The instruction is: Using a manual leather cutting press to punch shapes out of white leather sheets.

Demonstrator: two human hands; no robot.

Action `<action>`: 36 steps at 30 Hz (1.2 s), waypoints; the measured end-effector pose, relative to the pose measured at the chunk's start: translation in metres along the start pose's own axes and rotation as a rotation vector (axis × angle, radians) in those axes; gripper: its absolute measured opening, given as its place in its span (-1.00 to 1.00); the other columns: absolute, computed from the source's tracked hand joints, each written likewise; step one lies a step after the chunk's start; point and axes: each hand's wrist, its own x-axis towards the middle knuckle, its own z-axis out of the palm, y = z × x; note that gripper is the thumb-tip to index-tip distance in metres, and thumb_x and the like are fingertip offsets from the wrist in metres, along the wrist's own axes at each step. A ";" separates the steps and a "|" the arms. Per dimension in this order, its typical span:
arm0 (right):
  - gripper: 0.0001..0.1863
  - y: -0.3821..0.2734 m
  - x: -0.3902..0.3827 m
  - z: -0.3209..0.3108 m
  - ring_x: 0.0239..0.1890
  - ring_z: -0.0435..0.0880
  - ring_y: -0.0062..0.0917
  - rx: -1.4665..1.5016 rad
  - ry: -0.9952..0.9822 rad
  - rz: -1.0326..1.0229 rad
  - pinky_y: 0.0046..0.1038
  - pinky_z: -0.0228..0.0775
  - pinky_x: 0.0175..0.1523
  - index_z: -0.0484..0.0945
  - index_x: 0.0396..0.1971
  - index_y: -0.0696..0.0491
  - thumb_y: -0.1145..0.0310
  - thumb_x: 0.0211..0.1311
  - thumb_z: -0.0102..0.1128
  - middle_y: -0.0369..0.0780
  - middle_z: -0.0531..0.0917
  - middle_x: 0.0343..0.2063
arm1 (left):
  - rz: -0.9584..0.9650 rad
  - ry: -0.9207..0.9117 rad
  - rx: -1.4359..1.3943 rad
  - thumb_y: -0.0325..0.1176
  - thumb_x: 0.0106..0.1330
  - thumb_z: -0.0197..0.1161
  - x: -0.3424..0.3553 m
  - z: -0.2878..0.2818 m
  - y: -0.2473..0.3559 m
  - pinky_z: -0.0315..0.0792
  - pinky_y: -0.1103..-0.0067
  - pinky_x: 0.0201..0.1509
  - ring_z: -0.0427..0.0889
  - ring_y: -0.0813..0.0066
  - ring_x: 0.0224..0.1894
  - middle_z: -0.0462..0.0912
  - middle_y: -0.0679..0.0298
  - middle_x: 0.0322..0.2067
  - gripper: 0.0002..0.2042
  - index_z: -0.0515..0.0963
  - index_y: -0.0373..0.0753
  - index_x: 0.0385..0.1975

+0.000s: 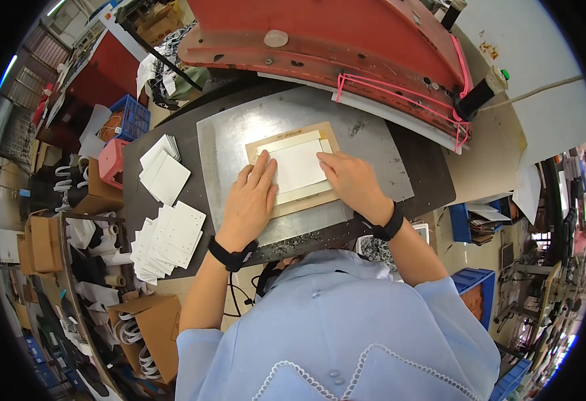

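Both my hands rest on a white rectangular sheet (300,166) that lies in a cream-coloured frame on a tan board (326,195). My left hand (253,194) has its fingers stretched out, the tips on the left edge of the sheet and frame. At the sheet's right edge lies my right hand (353,179), its index finger extended and the other fingers partly hidden beneath it. Under the board is a grey metal plate (380,157). Left of it, two piles of white cards sit on the dark table: a smaller pile (165,175) and a fanned pile (173,237) with small holes.
A large red press machine (320,40) with pink cord stands over the table's far side. Dark scraps lie along the near edge (306,244). A cardboard box (149,331) and a shelf of rolls are at left; blue crates (473,291) stand at right.
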 end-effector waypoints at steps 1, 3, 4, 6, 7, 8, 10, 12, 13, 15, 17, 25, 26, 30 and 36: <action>-0.74 -0.004 0.001 -0.005 -0.27 0.65 -0.14 -0.064 -0.037 0.009 -0.19 0.49 -0.22 0.59 -0.06 0.07 0.34 0.32 0.09 -0.06 0.65 -0.32 | 0.003 0.009 0.018 -0.40 0.38 0.09 -0.001 0.001 0.000 0.31 0.31 0.29 0.37 -0.07 0.18 0.28 0.00 0.34 -0.54 0.33 -0.37 0.27; -0.73 -0.004 0.003 -0.008 -0.27 0.66 -0.17 -0.111 -0.051 0.007 -0.21 0.49 -0.24 0.59 -0.03 0.02 0.31 0.31 0.11 -0.09 0.64 -0.34 | 0.003 0.000 0.004 -0.39 0.39 0.09 0.000 0.002 -0.001 0.30 0.32 0.30 0.36 -0.05 0.19 0.25 -0.01 0.34 -0.54 0.32 -0.36 0.28; -0.72 0.000 0.003 -0.007 -0.28 0.66 -0.19 -0.094 -0.027 -0.004 -0.23 0.49 -0.24 0.59 -0.02 0.00 0.30 0.30 0.13 -0.11 0.64 -0.35 | 0.005 -0.003 -0.003 -0.38 0.40 0.08 0.000 0.001 -0.001 0.30 0.33 0.30 0.36 -0.05 0.20 0.24 -0.02 0.35 -0.53 0.31 -0.36 0.28; -0.69 0.004 0.003 -0.011 -0.32 0.65 -0.26 -0.033 0.040 -0.007 -0.27 0.48 -0.26 0.59 0.00 -0.03 0.28 0.28 0.17 -0.14 0.63 -0.36 | -0.057 0.019 -0.135 -0.37 0.40 0.10 0.000 -0.003 -0.001 0.33 0.32 0.28 0.38 -0.04 0.21 0.23 -0.06 0.35 -0.53 0.29 -0.36 0.29; -0.68 0.003 0.004 -0.016 -0.34 0.64 -0.30 0.013 0.083 0.000 -0.30 0.48 -0.26 0.59 0.01 -0.03 0.28 0.26 0.20 -0.16 0.62 -0.36 | -0.090 0.033 -0.200 -0.37 0.40 0.10 -0.001 -0.006 -0.001 0.34 0.31 0.27 0.39 -0.04 0.21 0.22 -0.08 0.35 -0.52 0.29 -0.37 0.29; -0.67 0.003 0.004 -0.023 -0.37 0.64 -0.35 0.059 0.126 0.007 -0.33 0.48 -0.27 0.59 0.01 -0.03 0.29 0.24 0.23 -0.17 0.61 -0.36 | -0.132 0.073 -0.248 -0.37 0.41 0.10 -0.003 -0.010 -0.002 0.33 0.32 0.29 0.38 -0.04 0.23 0.21 -0.08 0.35 -0.52 0.28 -0.36 0.30; -0.64 -0.001 0.006 -0.061 -0.35 0.58 -0.51 0.162 0.409 0.152 -0.44 0.45 -0.20 0.58 0.04 -0.02 0.31 0.23 0.28 -0.24 0.59 -0.34 | -0.229 0.153 -0.351 -0.37 0.43 0.09 -0.016 -0.018 -0.007 0.30 0.35 0.32 0.36 -0.05 0.27 0.19 -0.09 0.36 -0.52 0.26 -0.35 0.31; -0.61 0.017 0.008 -0.108 -0.14 0.51 -0.57 0.072 0.803 0.089 -0.47 0.37 -0.01 0.53 0.09 0.08 0.30 0.30 0.29 -0.27 0.57 -0.22 | -0.263 0.228 -0.350 -0.38 0.44 0.08 -0.027 -0.025 -0.011 0.38 0.37 0.25 0.37 0.00 0.29 0.19 -0.07 0.36 -0.55 0.28 -0.32 0.30; -0.50 0.023 0.007 -0.133 -0.08 0.49 -0.53 0.013 0.944 0.065 -0.44 0.36 0.03 0.44 0.16 0.14 0.27 0.29 0.31 -0.21 0.52 -0.10 | -0.295 0.251 -0.368 -0.38 0.44 0.08 -0.033 -0.031 -0.010 0.41 0.37 0.22 0.39 0.02 0.28 0.20 -0.06 0.36 -0.56 0.29 -0.31 0.30; -0.18 0.052 0.008 -0.176 0.16 0.43 -0.35 -0.209 1.134 0.095 -0.38 0.30 0.22 0.21 0.31 0.26 0.17 0.19 0.42 -0.05 0.37 0.18 | -0.301 0.304 -0.361 -0.39 0.45 0.07 -0.044 -0.035 -0.013 0.50 0.37 0.12 0.43 0.08 0.25 0.20 -0.02 0.37 -0.60 0.33 -0.30 0.26; -0.17 0.079 0.016 -0.203 0.17 0.44 -0.36 0.050 1.112 0.149 -0.43 0.28 0.24 0.22 0.29 0.27 0.23 0.14 0.46 -0.08 0.42 0.14 | -0.309 0.275 -0.390 -0.40 0.44 0.09 -0.048 -0.041 -0.007 0.49 0.38 0.12 0.45 0.08 0.23 0.23 -0.02 0.35 -0.62 0.38 -0.30 0.22; -0.56 0.121 0.035 -0.204 -0.18 0.50 -0.59 0.607 0.932 0.164 -0.52 0.36 0.01 0.47 -0.08 0.15 0.36 0.08 0.45 -0.30 0.51 -0.22 | -0.244 0.132 -0.445 -0.44 0.34 0.20 -0.069 -0.056 0.024 0.52 0.43 -0.02 0.64 0.08 -0.07 0.57 0.07 0.07 -0.76 0.55 -0.29 -0.02; -0.56 0.118 0.030 -0.203 -0.18 0.50 -0.59 0.605 0.922 0.166 -0.52 0.36 0.00 0.47 -0.08 0.15 0.36 0.08 0.45 -0.30 0.51 -0.22 | -0.222 0.079 -0.467 -0.44 0.35 0.19 -0.071 -0.059 0.028 0.53 0.43 -0.04 0.65 0.09 -0.10 0.60 0.07 0.01 -0.77 0.55 -0.29 -0.03; -0.58 0.091 0.013 -0.197 -0.17 0.49 -0.59 0.557 0.844 0.161 -0.53 0.34 0.01 0.45 -0.07 0.13 0.36 0.12 0.42 -0.30 0.51 -0.21 | -0.166 -0.056 -0.539 -0.48 0.36 0.20 -0.073 -0.065 0.044 0.54 0.54 -0.13 0.69 0.32 -0.20 0.69 0.12 -0.16 -0.78 0.59 -0.29 -0.03; -0.48 0.011 -0.042 -0.158 0.03 0.49 -0.51 0.479 0.667 0.198 -0.46 0.33 0.18 0.31 0.16 0.19 0.49 0.23 0.28 -0.18 0.50 -0.03 | -0.055 -0.072 -0.662 -0.48 0.35 0.22 -0.055 -0.073 0.069 0.54 0.53 -0.12 0.70 0.30 -0.18 0.70 0.11 -0.17 -0.80 0.61 -0.29 -0.07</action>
